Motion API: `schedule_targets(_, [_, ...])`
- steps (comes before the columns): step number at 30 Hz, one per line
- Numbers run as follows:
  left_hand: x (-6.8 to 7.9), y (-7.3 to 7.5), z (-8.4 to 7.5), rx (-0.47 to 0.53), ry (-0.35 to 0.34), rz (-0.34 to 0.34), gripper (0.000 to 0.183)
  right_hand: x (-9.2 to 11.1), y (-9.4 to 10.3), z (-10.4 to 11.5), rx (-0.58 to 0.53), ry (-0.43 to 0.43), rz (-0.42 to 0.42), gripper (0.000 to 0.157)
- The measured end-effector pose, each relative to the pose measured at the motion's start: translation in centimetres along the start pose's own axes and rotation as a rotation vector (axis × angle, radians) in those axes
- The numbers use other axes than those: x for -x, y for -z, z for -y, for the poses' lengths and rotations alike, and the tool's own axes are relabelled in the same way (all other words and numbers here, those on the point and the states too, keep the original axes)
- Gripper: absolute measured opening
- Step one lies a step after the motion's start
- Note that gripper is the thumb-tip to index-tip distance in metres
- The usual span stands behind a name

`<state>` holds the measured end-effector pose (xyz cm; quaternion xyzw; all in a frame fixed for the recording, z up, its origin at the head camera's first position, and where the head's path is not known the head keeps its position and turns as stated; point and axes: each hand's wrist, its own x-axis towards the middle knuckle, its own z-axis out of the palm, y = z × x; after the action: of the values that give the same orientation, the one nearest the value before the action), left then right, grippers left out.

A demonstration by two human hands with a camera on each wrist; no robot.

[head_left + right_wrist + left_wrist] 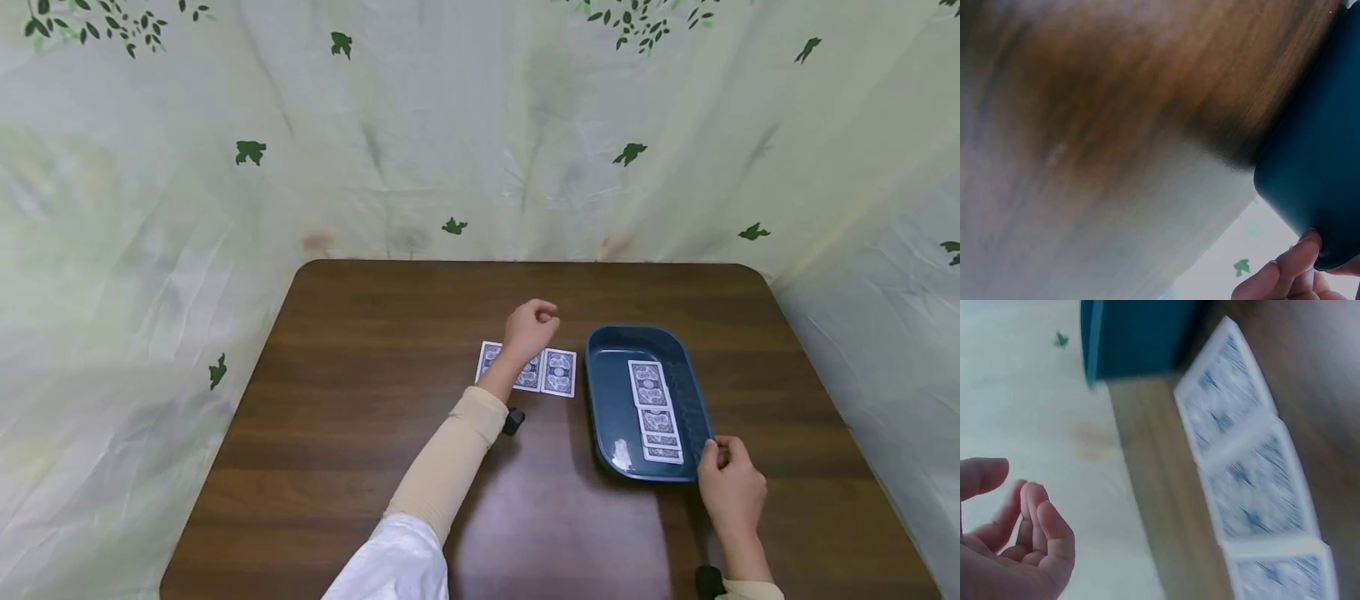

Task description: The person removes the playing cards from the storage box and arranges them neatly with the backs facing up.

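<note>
My left hand (531,327) is raised over a row of blue-backed playing cards (558,372), its forearm covering part of the row. In the left wrist view, that hand's fingers curve loosely, with the thumb apart from them and nothing between. Three cards (1254,481) show there, side by side and face down. At the near right corner of a dark blue tray (611,425), my right hand (733,492) pinches the rim. The right wrist view shows its fingers (1300,259) against the tray's outer wall. Inside the tray, face-down cards (649,385) overlap in a column.
Everything stands on a brown wooden table (375,333) with rounded far corners. A pale curtain (480,125) with green leaf prints hangs behind the table and along its sides. The tray lies just right of the card row.
</note>
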<state>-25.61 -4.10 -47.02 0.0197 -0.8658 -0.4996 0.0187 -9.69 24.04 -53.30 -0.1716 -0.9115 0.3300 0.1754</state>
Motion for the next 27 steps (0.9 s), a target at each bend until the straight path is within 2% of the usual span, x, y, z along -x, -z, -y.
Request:
schedule_targets(4, [-0.1,-2.2,-3.0,-0.018,-0.095,0.096,0.022,-0.2,-0.1,-0.1,-0.009,-0.007,0.000,0.025])
schedule_targets(8, [0.3,-5.0,-4.3,-0.045,-0.139,0.190,0.020,-0.3,-0.2,-0.2,-0.008,-0.015,0.001,0.025])
schedule_targets(13, [0.9,-8.3,-4.2,-0.107,-0.147,0.264,0.019,-0.4,-0.3,-0.4,-0.011,-0.007,0.001,0.025])
schedule_targets(18, [1.0,-10.7,-3.3,-0.203,-0.164,0.338,0.023,-0.7,-0.5,-0.3,-0.021,0.017,-0.001,0.022])
schedule_targets(22, [0.9,-12.2,-2.6,-0.354,-0.187,0.416,0.036,-0.9,-0.7,-0.4,-0.031,0.034,-0.003,0.021])
schedule_targets(24, [0.8,-13.0,-2.4,-0.441,-0.203,0.431,0.046,-1.0,-0.7,-0.4,-0.032,0.032,-0.004,0.022])
schedule_targets(27, [1.0,-14.1,-2.2,-0.559,-0.191,0.427,0.061,-0.8,-0.4,-0.8,-0.026,0.023,-0.005,0.021])
